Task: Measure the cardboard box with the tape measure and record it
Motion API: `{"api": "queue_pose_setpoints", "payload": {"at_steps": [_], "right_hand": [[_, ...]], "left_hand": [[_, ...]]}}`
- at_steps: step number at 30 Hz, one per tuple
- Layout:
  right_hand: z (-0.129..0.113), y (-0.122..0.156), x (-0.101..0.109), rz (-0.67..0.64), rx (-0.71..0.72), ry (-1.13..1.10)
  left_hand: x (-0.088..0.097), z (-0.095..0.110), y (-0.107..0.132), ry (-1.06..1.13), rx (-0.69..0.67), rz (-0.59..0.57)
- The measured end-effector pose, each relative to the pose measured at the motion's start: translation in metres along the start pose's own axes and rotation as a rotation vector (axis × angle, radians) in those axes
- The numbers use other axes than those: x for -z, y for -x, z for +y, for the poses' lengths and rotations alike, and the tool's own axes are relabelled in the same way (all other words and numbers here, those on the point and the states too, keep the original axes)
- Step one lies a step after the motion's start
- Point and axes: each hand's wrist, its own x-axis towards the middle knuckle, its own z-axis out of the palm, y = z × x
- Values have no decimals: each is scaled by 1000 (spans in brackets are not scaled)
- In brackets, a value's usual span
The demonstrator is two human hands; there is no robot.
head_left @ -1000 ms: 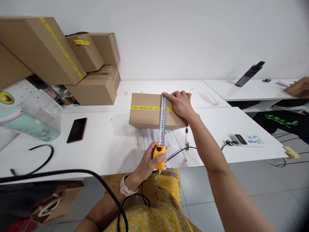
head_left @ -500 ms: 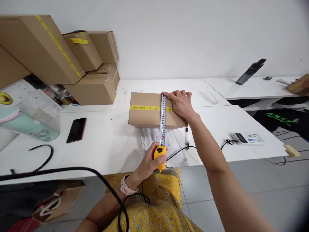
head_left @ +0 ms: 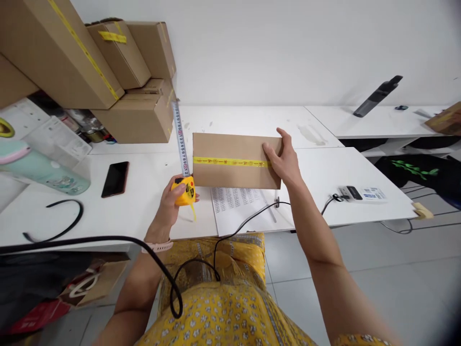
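Observation:
A yellow tape measure (head_left: 186,191) is wrapped in my left hand (head_left: 168,202), beside the left end of a cardboard box (head_left: 230,146). Its blade (head_left: 180,139) sticks out away from me, apart from the box. Yellow printed tape runs along the box's facing side. My right hand (head_left: 288,161) grips the box at its right end, thumb on the near face and fingers around the end. Part of a printed sheet (head_left: 237,206) shows in front of the box.
Stacked cardboard boxes (head_left: 129,117) stand at the back left. A phone (head_left: 115,179) and a mint bottle (head_left: 54,173) lie on the left. A black cable (head_left: 248,220) crosses the front edge. A small device (head_left: 351,193) is at right, a dark bottle (head_left: 378,96) behind.
My left hand has moved left with the tape measure, taking the blade off the box. My right hand has left the blade's tip and taken hold of the box's right end; the box is turned slightly.

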Motion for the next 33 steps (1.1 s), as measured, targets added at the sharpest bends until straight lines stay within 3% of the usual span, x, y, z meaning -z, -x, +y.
{"api": "queue_pose_setpoints", "payload": {"at_steps": [2, 6, 10, 16, 19, 21, 22, 24, 28, 30, 33], "right_hand": [[-4, 10, 4, -9, -22, -74], [-20, 16, 6, 72, 91, -170], [-16, 9, -15, 110, 200, -274], [24, 19, -61, 20, 63, -385], [33, 29, -58, -24, 24, -350], [28, 33, -41, 48, -7, -300], [21, 35, -30, 107, -30, -297], [3, 38, -3, 195, -76, -363], [-37, 59, 43, 62, -75, -577], [-46, 76, 56, 12, -86, -616], [-40, 107, 63, 65, -164, -634]], "left_hand": [[-1, -4, -4, 1, 57, -37], [-7, -12, -10, -21, -46, -22], [-4, -23, -27, -58, -128, 7], [6, -43, -37, -165, -50, 40], [7, -38, -24, -194, -83, 65], [6, -26, -9, -270, -157, 48], [5, -19, 0, -337, -185, 0], [0, -7, 19, -512, -173, -201], [-16, 2, 49, -830, -18, -669], [-23, -3, 58, -935, 3, -772], [-26, -14, 65, -989, 25, -843]]}}
